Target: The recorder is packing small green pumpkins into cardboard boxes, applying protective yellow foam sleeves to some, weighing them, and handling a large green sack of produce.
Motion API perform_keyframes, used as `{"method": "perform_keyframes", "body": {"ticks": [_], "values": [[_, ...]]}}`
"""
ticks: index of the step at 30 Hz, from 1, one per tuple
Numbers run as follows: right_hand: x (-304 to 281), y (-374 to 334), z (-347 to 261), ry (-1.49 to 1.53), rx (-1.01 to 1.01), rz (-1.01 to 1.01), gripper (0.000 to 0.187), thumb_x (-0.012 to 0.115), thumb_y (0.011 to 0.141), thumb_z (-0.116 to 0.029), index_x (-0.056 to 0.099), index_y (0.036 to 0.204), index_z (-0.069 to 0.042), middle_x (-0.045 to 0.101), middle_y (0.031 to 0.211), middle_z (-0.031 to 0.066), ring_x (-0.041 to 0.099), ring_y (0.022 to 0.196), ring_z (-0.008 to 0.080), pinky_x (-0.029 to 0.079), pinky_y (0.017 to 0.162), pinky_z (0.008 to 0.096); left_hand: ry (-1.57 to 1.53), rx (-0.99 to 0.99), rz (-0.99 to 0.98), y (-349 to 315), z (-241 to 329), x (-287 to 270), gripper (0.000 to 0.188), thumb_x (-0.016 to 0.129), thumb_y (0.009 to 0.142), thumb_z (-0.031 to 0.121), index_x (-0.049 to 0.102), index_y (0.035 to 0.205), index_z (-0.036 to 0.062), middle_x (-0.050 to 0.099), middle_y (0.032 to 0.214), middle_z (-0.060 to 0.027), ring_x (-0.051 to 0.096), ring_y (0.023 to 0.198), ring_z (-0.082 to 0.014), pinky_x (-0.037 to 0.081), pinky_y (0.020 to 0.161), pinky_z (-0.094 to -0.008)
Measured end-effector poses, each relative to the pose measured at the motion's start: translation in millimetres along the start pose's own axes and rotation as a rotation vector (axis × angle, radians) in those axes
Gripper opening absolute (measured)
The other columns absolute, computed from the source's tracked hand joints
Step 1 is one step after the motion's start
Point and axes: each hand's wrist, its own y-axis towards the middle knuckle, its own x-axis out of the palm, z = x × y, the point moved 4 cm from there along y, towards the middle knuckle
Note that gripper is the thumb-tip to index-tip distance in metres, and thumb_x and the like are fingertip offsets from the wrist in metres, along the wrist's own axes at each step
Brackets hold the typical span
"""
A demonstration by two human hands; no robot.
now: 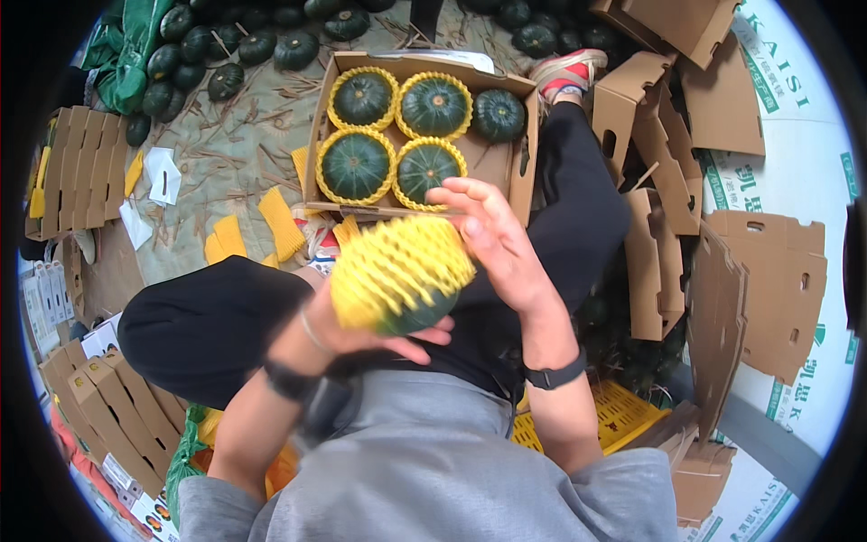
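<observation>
A dark green pumpkin is in front of me, mostly covered by a yellow foam net sleeve. My left hand cups it from below and the left, its fingers reaching under it. At its right side, my right hand has its fingers stretched out and apart, touching or very near the net. Just beyond stands an open cardboard box. In it, several pumpkins wear yellow nets, among them a front-left one. A bare pumpkin sits at the box's right end.
Flat yellow foam nets lie left of the box. Loose pumpkins are piled at the back. Folded cartons stand to the right, with more cartons at left. A yellow crate is by my right elbow.
</observation>
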Motion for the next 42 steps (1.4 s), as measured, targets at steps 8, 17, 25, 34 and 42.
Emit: {"method": "perform_keyframes", "body": {"ticks": [8, 17, 25, 34, 42], "values": [[15, -17, 14, 0.145, 0.173, -0.110, 0.105, 0.086, 0.063, -0.012, 0.022, 0.146, -0.005, 0.038, 0.140, 0.0096, 0.037, 0.129, 0.0194, 0.030, 0.108, 0.0329, 0.602, 0.495, 0.237, -13, 21, 5, 0.091, 0.077, 0.068, 0.008, 0.026, 0.144, 0.0049, 0.045, 0.135, -0.0112, 0.047, 0.122, -0.0238, 0.038, 0.104, -0.0378], [43, -13, -5, -0.994, -0.233, 0.006, 0.097, 0.086, 0.055, -0.028, 0.038, 0.140, -0.029, 0.015, 0.145, 0.0253, 0.022, 0.125, 0.0573, 0.029, 0.103, 0.0614, 1.267, 0.678, 0.517, -6, 16, 24, 0.108, 0.083, 0.066, 0.015, 0.014, 0.146, -0.0012, 0.044, 0.133, -0.0173, 0.045, 0.121, -0.0239, 0.040, 0.100, -0.0343], [-1, 1, -8, -1.031, -0.279, 0.099, 0.076, 0.079, 0.053, -0.027, 0.050, 0.123, -0.021, 0.034, 0.133, 0.0215, 0.040, 0.114, 0.0488, 0.038, 0.098, 0.0523, 0.989, 0.390, 0.302, 39, 24, 27, 0.093, 0.071, 0.081, 0.013, 0.007, 0.147, -0.0003, 0.046, 0.131, -0.0190, 0.048, 0.118, -0.0241, 0.040, 0.100, -0.0351], [-80, 75, 21, -1.874, 0.247, 0.053, 0.073, 0.081, 0.058, -0.034, 0.051, 0.124, -0.029, 0.036, 0.135, 0.0077, 0.034, 0.121, 0.0429, 0.040, 0.089, 0.0633, 2.858, 0.129, 0.543, 167, 70, -40, 0.070, 0.078, 0.063, 0.033, 0.051, 0.127, 0.0244, 0.029, 0.141, -0.0089, 0.022, 0.135, -0.0306, 0.035, 0.094, -0.0648], [-84, 75, 69, -1.874, 0.193, 0.010, 0.073, 0.074, 0.068, -0.031, 0.041, 0.131, -0.016, 0.036, 0.135, 0.0156, 0.030, 0.127, 0.0442, 0.039, 0.090, 0.0641, 2.539, 0.516, 0.622, 136, 85, -57, 0.077, 0.078, 0.062, 0.035, 0.047, 0.130, 0.0191, 0.034, 0.139, -0.0119, 0.028, 0.131, -0.0372, 0.031, 0.102, -0.0525]]}}
